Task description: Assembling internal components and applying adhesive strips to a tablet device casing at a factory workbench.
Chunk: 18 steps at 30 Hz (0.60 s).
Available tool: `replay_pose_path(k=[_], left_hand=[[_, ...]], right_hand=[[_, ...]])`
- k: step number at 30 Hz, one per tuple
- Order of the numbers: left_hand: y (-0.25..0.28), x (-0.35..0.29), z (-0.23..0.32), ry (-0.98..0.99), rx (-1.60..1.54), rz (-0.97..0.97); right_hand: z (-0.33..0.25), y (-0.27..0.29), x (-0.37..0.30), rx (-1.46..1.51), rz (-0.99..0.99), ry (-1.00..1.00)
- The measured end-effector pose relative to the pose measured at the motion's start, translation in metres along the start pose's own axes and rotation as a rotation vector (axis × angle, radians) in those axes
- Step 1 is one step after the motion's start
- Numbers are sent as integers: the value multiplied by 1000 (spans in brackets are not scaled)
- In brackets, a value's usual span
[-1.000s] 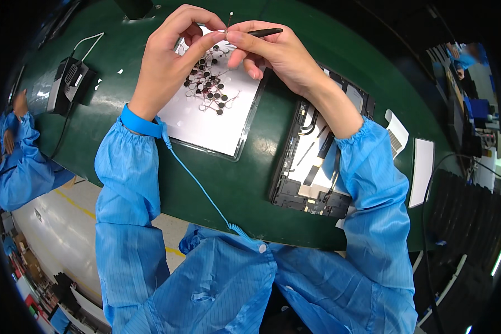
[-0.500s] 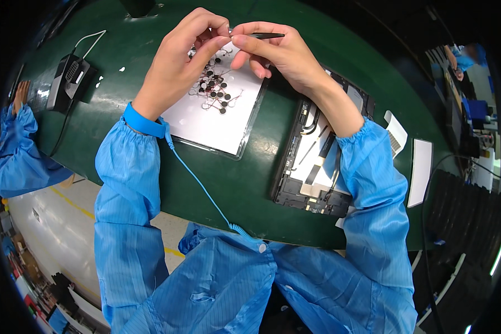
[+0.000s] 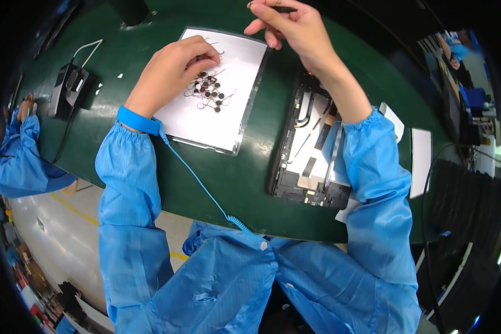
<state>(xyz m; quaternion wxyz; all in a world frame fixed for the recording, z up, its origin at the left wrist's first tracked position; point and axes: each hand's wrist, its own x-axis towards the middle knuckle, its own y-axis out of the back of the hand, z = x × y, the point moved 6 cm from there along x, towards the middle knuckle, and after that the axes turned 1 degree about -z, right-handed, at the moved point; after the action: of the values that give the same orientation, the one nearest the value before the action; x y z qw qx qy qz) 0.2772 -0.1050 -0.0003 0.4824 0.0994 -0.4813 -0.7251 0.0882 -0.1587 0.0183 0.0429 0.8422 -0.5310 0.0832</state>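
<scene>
On a white sheet in a clear sleeve lies a pile of small black round parts with thin wires. My left hand is over the pile's upper left, fingertips pinched low among the parts; what they hold, if anything, is hidden. A blue wrist strap with a coiled cord circles that wrist. My right hand is raised beyond the sheet's far right corner. Its thumb and index finger grip a thin black tool, perhaps tweezers, while the other fingers curl loosely below.
An opened flat device with exposed inner parts rests under my right forearm. White strips lie to its right. A black boxy unit with a white cable stands at left, near another person's hands. The table is green.
My hands have parted. The left came down toward me onto the pile of round parts; the right moved up and right, still gripping the thin black tool.
</scene>
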Motion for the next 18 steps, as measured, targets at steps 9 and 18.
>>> replay_pose_path(k=[9, 18], left_hand=[[11, 8, 16, -20, -46, 114], [-76, 66, 173, -301, -20, 16]], right_hand=[[-60, 102, -97, -781, 73, 29], [-44, 120, -198, -967, 159, -163]])
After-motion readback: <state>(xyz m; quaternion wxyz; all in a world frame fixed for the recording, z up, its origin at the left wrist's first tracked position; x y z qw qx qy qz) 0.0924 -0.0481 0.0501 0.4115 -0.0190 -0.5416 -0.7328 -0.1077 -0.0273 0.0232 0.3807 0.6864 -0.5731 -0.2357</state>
